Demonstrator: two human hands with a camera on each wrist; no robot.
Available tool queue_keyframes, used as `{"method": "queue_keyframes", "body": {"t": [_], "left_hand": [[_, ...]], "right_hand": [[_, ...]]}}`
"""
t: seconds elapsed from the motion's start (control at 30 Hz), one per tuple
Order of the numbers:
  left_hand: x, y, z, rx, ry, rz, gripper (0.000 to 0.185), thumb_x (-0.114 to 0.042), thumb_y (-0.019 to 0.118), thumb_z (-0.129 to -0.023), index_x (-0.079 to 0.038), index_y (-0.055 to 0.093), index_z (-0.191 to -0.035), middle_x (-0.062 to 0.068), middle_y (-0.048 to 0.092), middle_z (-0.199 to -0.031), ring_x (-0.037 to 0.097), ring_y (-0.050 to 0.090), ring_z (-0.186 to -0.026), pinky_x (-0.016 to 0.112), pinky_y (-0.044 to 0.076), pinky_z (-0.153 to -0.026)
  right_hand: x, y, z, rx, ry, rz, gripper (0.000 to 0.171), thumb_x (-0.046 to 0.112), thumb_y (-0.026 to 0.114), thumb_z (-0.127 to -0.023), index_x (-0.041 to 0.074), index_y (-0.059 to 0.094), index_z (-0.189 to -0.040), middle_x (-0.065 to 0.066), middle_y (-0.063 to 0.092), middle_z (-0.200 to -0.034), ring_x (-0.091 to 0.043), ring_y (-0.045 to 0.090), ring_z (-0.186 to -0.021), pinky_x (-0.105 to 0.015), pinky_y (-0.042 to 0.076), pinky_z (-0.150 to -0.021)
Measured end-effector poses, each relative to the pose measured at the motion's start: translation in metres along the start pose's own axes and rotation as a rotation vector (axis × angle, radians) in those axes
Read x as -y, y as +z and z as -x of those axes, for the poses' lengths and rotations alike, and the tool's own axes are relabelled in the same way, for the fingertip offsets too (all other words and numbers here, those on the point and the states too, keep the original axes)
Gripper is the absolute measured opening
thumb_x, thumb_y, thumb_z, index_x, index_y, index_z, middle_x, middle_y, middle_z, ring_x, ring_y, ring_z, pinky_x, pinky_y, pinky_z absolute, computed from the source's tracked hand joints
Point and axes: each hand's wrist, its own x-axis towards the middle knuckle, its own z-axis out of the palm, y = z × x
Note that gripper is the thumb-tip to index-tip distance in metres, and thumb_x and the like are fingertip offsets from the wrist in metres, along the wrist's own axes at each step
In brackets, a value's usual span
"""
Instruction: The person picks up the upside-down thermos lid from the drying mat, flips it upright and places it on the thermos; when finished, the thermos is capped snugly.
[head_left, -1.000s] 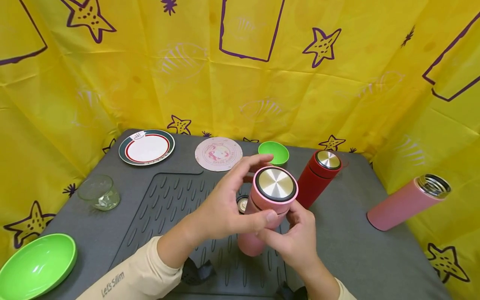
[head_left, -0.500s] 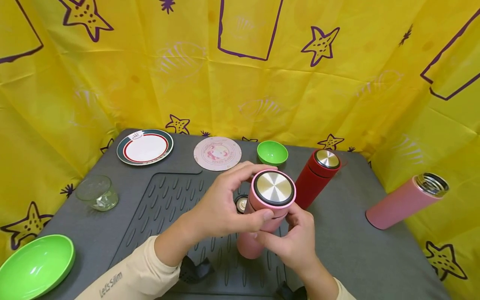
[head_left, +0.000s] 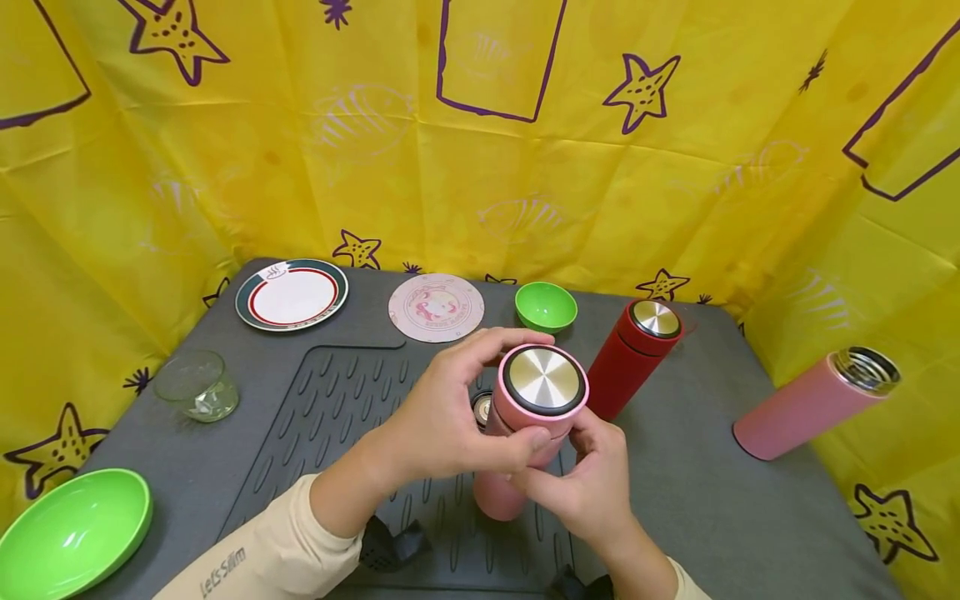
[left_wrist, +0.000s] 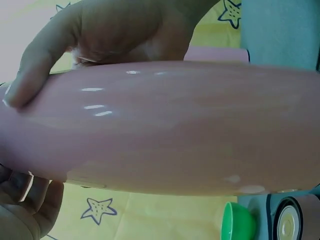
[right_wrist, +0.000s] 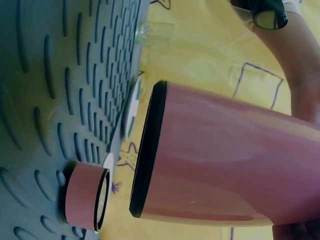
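Observation:
A pink thermos bottle [head_left: 498, 497] with a pink, steel-topped lid [head_left: 544, 381] leans in both hands. My left hand [head_left: 442, 408] grips the lid end, with the thumb across the near side and fingers around the far side. Just below the lid, my right hand [head_left: 588, 471] holds the body. In the right wrist view the thermos's dark base is off the ribbed mat [right_wrist: 45, 75]. Behind the thermos a loose pink lid [right_wrist: 82, 197] lies on the mat with its inside facing up; in the head view it is partly hidden.
A red thermos [head_left: 630, 358] stands beyond my right hand, and a lidless pink thermos [head_left: 806, 408] farther right. A small green bowl [head_left: 546, 307], a pink round mat [head_left: 437, 308] and a plate [head_left: 292, 296] line the back. Left are a glass [head_left: 198, 387] and a large green bowl [head_left: 78, 529].
Both hands and the pink thermos have shifted slightly down and left in the head view. The grip on lid and body stays much the same.

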Motion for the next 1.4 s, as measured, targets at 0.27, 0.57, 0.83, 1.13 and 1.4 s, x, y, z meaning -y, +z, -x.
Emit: {"method": "queue_keyframes", "body": {"t": [0.27,0.57,0.83,1.13,1.4], "left_hand": [[-0.003,0.006,0.000,-0.020,-0.102,0.001,0.082,-0.020,0.090,-0.067,-0.018,0.041,-0.133,-0.006,0.053,-0.122,0.015,0.051,-0.113,0.036,0.046,-0.092],[0.004,0.004,0.002,0.008,-0.101,0.091,0.064,-0.013,0.082,-0.077,-0.016,0.052,-0.133,-0.004,0.060,-0.121,0.018,0.057,-0.109,0.038,0.048,-0.091],[0.002,0.002,0.002,0.028,-0.135,0.103,0.088,-0.015,0.087,-0.070,-0.021,0.039,-0.143,-0.004,0.053,-0.130,0.018,0.052,-0.118,0.038,0.045,-0.097],[0.001,0.009,0.002,-0.094,-0.022,0.014,0.064,-0.015,0.082,-0.071,-0.011,0.055,-0.129,-0.003,0.060,-0.117,0.018,0.057,-0.106,0.037,0.050,-0.087],[-0.002,0.010,0.003,-0.067,-0.011,-0.043,0.082,-0.020,0.085,-0.069,-0.014,0.040,-0.138,-0.004,0.043,-0.133,0.018,0.044,-0.120,0.038,0.043,-0.096]], "right_hand": [[0.001,0.001,-0.002,-0.034,-0.050,0.003,0.045,-0.001,0.081,-0.064,0.005,0.069,-0.107,-0.008,0.071,-0.096,-0.021,0.067,-0.085,-0.029,0.056,-0.073],[0.001,-0.003,-0.001,-0.020,0.058,-0.024,0.045,-0.002,0.080,-0.066,0.006,0.069,-0.109,-0.009,0.070,-0.102,-0.025,0.066,-0.090,-0.033,0.055,-0.077],[-0.001,-0.002,-0.002,-0.045,0.004,0.007,0.044,-0.002,0.081,-0.064,0.006,0.069,-0.106,-0.008,0.071,-0.097,-0.022,0.067,-0.085,-0.031,0.055,-0.075],[0.000,-0.002,-0.002,-0.027,-0.008,0.002,0.047,0.001,0.080,-0.065,0.004,0.068,-0.111,-0.008,0.071,-0.102,-0.023,0.066,-0.089,-0.033,0.056,-0.076],[-0.001,-0.001,-0.003,-0.051,-0.038,0.029,0.045,-0.003,0.080,-0.065,0.004,0.069,-0.108,-0.008,0.071,-0.097,-0.020,0.067,-0.085,-0.030,0.056,-0.075]]}}
